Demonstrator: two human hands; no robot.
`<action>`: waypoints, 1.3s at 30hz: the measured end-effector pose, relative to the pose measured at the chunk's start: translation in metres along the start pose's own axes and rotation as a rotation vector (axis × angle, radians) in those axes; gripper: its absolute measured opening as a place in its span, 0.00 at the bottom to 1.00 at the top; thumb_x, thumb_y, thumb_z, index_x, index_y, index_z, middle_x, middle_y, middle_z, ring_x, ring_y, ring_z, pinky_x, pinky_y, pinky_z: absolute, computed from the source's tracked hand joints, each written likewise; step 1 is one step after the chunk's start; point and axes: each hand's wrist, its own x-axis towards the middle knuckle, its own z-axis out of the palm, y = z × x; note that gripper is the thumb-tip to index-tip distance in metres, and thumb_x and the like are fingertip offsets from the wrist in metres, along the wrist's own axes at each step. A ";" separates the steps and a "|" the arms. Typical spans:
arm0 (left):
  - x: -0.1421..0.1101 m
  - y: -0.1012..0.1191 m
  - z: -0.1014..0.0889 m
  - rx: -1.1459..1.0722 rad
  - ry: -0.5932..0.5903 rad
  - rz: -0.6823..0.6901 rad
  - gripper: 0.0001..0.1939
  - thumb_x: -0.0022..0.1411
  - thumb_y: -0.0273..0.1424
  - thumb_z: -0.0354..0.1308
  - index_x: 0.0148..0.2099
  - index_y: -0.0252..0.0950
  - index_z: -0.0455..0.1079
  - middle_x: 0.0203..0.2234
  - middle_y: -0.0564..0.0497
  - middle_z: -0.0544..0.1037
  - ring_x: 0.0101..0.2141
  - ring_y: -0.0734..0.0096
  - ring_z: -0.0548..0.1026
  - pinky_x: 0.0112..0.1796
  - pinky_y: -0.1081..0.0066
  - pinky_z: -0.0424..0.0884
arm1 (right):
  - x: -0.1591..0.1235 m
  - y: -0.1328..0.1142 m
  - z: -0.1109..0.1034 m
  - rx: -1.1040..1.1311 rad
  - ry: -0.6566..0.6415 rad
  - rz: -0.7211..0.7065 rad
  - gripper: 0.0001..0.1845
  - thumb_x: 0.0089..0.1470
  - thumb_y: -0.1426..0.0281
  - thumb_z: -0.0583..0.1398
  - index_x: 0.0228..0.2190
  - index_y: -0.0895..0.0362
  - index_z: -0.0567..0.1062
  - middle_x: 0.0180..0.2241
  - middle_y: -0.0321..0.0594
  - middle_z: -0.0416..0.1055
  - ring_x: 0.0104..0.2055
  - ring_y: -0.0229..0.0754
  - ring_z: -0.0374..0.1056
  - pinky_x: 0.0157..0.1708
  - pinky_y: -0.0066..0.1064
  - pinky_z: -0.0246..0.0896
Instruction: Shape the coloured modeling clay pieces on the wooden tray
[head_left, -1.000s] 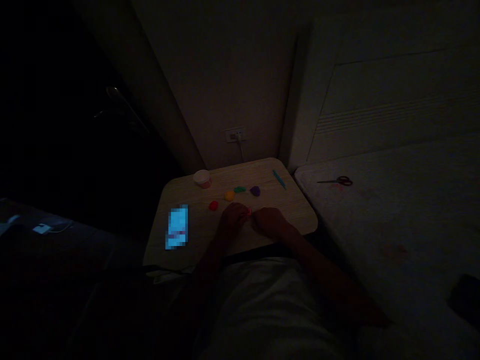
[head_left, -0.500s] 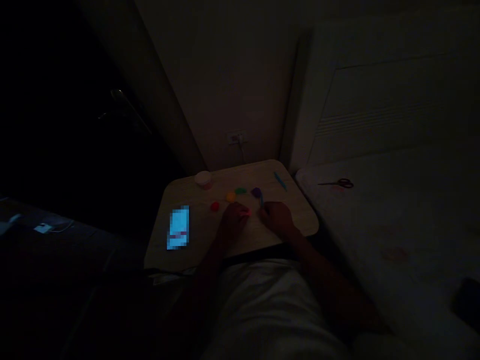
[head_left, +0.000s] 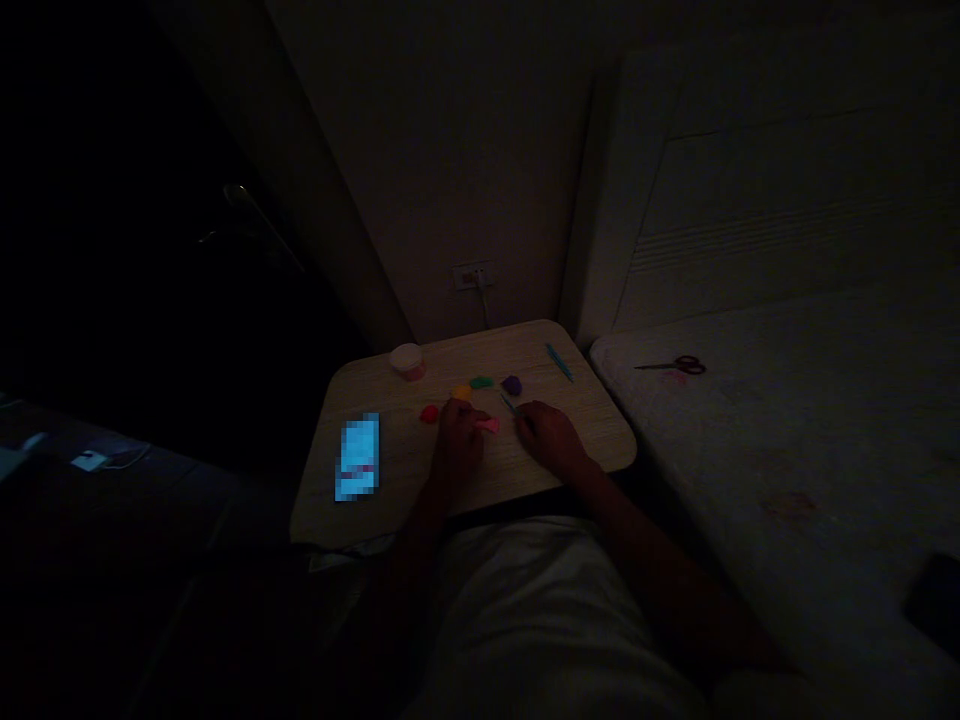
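My left hand (head_left: pixel 459 440) is closed on a pink piece of modelling clay (head_left: pixel 487 425) at the middle of the small table (head_left: pixel 397 480). In my right hand (head_left: pixel 549 432) is a thin modelling tool (head_left: pixel 508 402), gripped with its tip pointing up and left, apart from the pink clay. Just beyond my hands lie lumps of clay: red (head_left: pixel 429 413), orange (head_left: pixel 461 393), green (head_left: pixel 481 382) and purple (head_left: pixel 512 385). The orange lump is partly hidden by my left hand. Dim light blurs the fingers.
A lidded tub (head_left: pixel 408 362) stands at the table's back left, and a lit phone (head_left: pixel 358 458) lies at its left. Near the back right rests a blue stick-like tool (head_left: pixel 559 362). Scissors (head_left: pixel 671 366) lie on the pale bed surface (head_left: pixel 720 440) to the right.
The thin tool in my right hand has tilted from nearly upright to leaning left. My left hand has shifted slightly left, and more of the pink clay shows.
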 end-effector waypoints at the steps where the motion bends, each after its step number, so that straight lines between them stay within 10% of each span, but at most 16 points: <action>1: 0.000 0.001 -0.001 0.011 -0.017 0.006 0.10 0.61 0.20 0.55 0.41 0.36 0.75 0.41 0.46 0.71 0.45 0.60 0.71 0.50 0.59 0.71 | 0.000 0.000 0.001 0.000 0.000 -0.003 0.14 0.66 0.70 0.53 0.42 0.60 0.78 0.42 0.47 0.77 0.45 0.44 0.71 0.48 0.30 0.60; 24: 0.000 -0.009 0.005 0.012 -0.099 0.121 0.08 0.65 0.24 0.59 0.45 0.39 0.77 0.45 0.47 0.79 0.48 0.60 0.74 0.53 0.56 0.72 | -0.018 -0.009 0.007 0.056 -0.037 -0.045 0.27 0.64 0.70 0.52 0.64 0.59 0.65 0.56 0.51 0.73 0.53 0.47 0.72 0.54 0.34 0.63; 39: 0.000 -0.009 0.005 -0.020 -0.116 0.110 0.09 0.66 0.24 0.58 0.44 0.40 0.78 0.45 0.47 0.77 0.49 0.62 0.75 0.53 0.58 0.73 | -0.023 -0.016 0.004 0.016 -0.084 -0.065 0.22 0.64 0.71 0.53 0.58 0.58 0.71 0.52 0.49 0.76 0.51 0.47 0.74 0.52 0.33 0.64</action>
